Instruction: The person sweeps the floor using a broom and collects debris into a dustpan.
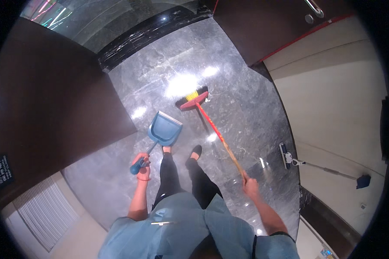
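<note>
My left hand (142, 164) grips the handle of a blue plastic dustpan (164, 129), whose pale-lipped mouth faces away from me. No debris is visible in its pan. My right hand (251, 187) is closed around the upper end of a wooden broom handle (230, 152), red along its lower half. At the far end, the red broom head (194, 101) with black and yellow bristles is angled on the floor, ahead and to the right of the dustpan. A small white scrap (207, 100) lies beside the broom head's right end.
Grey marble-patterned tile (246, 110) covers the floor, with bright reflections. A dark door (58, 106) stands at left, another dark door (262, 26) at upper right. A black stone threshold (155, 32) crosses ahead. A flat mop (324, 168) leans against the pale right wall (327, 106).
</note>
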A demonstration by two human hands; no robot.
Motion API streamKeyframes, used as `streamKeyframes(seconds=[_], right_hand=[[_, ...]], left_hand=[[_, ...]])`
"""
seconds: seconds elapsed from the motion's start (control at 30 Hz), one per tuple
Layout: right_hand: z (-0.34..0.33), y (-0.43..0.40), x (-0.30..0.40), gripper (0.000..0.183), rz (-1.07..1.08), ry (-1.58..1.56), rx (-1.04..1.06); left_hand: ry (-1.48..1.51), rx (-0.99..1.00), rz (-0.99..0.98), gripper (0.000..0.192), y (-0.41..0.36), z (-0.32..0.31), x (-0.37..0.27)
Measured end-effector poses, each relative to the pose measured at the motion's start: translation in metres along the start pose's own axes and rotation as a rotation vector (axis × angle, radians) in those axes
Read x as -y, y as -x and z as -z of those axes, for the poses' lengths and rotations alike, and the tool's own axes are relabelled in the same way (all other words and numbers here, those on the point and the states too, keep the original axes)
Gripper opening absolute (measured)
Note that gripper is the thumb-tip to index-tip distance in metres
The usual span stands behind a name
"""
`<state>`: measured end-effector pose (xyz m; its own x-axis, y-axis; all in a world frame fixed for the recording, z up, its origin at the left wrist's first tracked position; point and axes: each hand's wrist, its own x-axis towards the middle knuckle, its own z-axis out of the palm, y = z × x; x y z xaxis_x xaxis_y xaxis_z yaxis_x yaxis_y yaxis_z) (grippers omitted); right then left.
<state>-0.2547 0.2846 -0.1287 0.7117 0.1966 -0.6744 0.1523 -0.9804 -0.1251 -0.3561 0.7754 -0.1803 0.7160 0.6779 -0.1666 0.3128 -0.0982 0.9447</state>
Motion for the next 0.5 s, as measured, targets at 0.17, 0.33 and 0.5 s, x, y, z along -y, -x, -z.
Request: streamKeyframes(seconds=[0.17, 0.33, 0.5], right_hand=[[0.086, -0.068, -0.039, 0.06, 0.125, 0.223, 0.142], [0.164, -0.203, 0.014, 0.056, 0.414, 0.548, 0.125], [0.218, -0.259, 0.003, 0.06, 0.391, 0.681, 0.087]], left_hand=[[0.372, -0.072, 0.254, 0.022, 0.04, 0.016, 0.001], [0.01, -0.098, 0.106, 0.037, 0.06, 0.009, -0.029], [-0.019, -0.082, 0.135, 0.037, 0.061, -0.01, -0.046]])
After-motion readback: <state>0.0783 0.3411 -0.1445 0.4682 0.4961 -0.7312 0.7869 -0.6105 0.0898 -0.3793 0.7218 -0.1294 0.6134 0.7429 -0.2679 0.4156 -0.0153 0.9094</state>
